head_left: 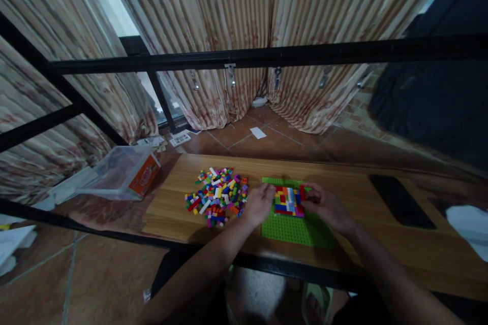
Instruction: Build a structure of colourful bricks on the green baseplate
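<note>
A green studded baseplate (285,231) lies on the wooden table, with a low block of multicoloured toy bricks (288,200) built on its upper part. My left hand (261,204) rests over the plate's left side, fingers bent together at the block's left edge; what they grip, if anything, is hidden. From the right, my right hand (322,205) has its thumb and fingers closed around a red brick (302,193) at the block's right edge. A pile of loose bricks (219,193) in many colours is spread left of my left hand.
The wooden table (168,208) has a black flat slab (400,200) on its right and a white item (468,226) at the right edge. A clear plastic box (118,170) with an orange label stands left of the table. A black metal bar (244,57) crosses behind, before the curtains.
</note>
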